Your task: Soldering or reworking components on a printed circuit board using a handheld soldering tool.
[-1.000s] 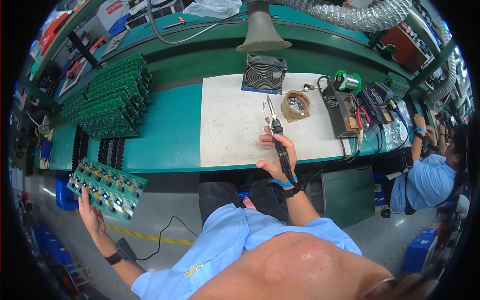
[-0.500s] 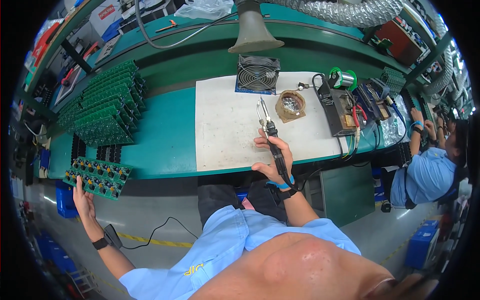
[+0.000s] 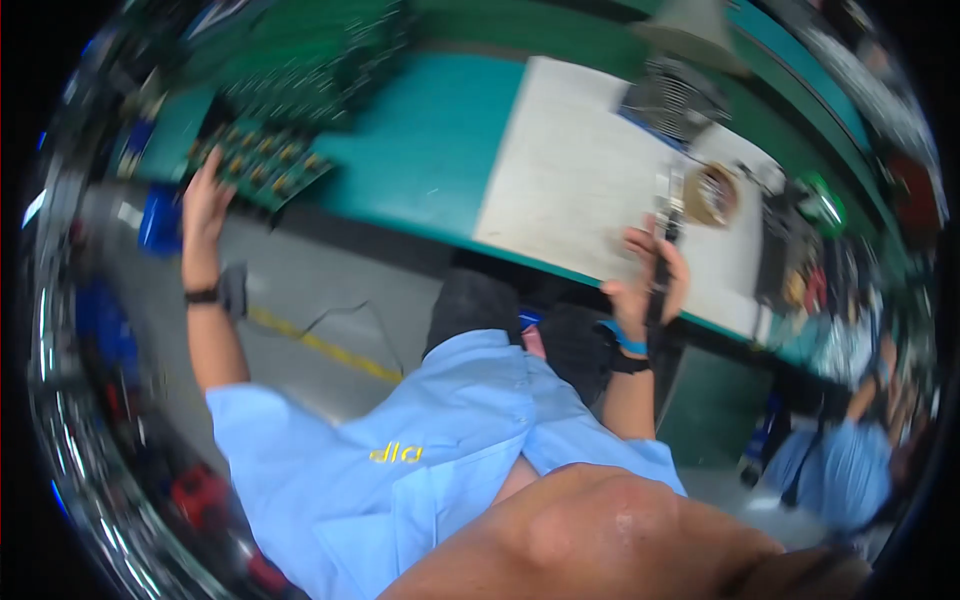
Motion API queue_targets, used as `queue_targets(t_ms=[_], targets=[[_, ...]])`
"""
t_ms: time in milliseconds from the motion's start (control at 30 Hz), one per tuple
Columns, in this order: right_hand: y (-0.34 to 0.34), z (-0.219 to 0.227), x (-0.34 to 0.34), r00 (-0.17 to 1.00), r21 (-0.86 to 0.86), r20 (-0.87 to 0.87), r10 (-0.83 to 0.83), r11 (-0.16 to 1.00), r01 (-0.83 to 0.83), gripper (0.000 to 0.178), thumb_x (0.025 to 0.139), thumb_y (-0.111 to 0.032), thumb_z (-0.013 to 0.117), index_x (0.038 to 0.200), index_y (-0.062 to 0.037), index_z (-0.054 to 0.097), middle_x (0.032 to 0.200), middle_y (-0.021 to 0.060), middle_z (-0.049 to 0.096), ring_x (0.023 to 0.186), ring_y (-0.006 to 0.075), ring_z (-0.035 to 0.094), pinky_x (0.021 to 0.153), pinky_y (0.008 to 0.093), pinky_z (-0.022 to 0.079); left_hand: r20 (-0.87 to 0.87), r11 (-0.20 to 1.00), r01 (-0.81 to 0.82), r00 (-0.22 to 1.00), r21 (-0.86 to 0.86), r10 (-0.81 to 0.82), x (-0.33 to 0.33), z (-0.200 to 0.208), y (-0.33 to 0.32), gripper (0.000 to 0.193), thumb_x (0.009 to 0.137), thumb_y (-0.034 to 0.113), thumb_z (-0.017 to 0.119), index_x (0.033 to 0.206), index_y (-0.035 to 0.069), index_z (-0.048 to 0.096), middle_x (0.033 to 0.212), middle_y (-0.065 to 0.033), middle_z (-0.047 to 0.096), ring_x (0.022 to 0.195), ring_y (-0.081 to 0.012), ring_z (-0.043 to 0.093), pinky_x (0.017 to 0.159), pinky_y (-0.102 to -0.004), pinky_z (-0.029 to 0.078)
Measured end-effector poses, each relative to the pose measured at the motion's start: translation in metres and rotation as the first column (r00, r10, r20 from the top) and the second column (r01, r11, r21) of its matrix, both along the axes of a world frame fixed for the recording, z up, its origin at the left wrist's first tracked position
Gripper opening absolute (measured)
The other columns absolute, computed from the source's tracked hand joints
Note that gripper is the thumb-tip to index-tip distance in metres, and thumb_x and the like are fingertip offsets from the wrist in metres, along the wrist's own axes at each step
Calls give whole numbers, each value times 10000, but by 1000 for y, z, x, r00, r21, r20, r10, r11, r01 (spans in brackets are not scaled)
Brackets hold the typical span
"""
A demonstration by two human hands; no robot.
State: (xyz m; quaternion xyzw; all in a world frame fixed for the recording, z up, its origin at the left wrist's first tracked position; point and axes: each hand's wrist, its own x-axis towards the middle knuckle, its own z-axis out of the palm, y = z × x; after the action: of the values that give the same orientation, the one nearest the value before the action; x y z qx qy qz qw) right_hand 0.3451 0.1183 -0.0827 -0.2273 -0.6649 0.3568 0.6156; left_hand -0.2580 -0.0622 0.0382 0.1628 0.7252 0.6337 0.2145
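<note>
My left hand (image 3: 208, 205) grips the near left edge of a green circuit board (image 3: 268, 168), one finger laid over its top. Yellow and dark components cover the board, which juts past the bench's front edge. Over the white sheet (image 3: 560, 160), my right hand (image 3: 640, 280) holds a soldering iron (image 3: 661, 240) with a black handle, its metal end pointing away from me. Motion blurs the iron's tip. Close to that tip sits a round brown-rimmed pot (image 3: 712, 195) with shiny contents.
Several green boards (image 3: 310, 75) stand in a rack behind the held one. A small fan (image 3: 675, 100), a green solder spool (image 3: 822, 202) and a dark soldering station (image 3: 775, 250) line the bench's right part. A funnel-shaped hood (image 3: 695, 30) hangs above. A co-worker in blue (image 3: 835, 460) sits at right.
The whole view has swung and tilted, blurring the scene; the bench now slopes down to the right. Both hands keep their holds on the circuit board and the soldering iron.
</note>
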Motion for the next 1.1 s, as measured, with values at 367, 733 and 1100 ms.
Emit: queue_targets(t_ms=[367, 733, 1100], targets=[[5, -4, -2, 998, 19, -13, 57, 998, -57, 895, 754, -417, 860, 1421, -83, 365, 1412, 333, 486, 1161, 355, 622, 973, 439, 529, 1, 999, -52, 999, 15, 52, 19, 8, 7, 326, 976, 332, 672, 1176, 78, 622, 1000, -41, 703, 817, -102, 678, 686, -226, 533], [6, -5, 1, 999, 6, -3, 55, 998, -55, 914, 733, -431, 865, 1420, -95, 365, 1416, 329, 484, 1167, 352, 619, 976, 439, 525, 5, 997, -36, 999, -66, 37, -11, 18, 16, 407, 967, 340, 681, 1217, 31, 594, 1094, -121, 686, 890, -161, 697, 738, -252, 574], [8, -12, 2, 998, 74, 41, 36, 997, -39, 937, 693, -369, 900, 1395, -30, 380, 1365, 344, 519, 1142, 367, 636, 938, 448, 550, 43, 986, 133, 991, -100, -130, -64, 20, 22, 443, 1015, 200, 596, 1419, 33, 522, 1288, -216, 593, 1091, -296, 670, 921, -342, 584]])
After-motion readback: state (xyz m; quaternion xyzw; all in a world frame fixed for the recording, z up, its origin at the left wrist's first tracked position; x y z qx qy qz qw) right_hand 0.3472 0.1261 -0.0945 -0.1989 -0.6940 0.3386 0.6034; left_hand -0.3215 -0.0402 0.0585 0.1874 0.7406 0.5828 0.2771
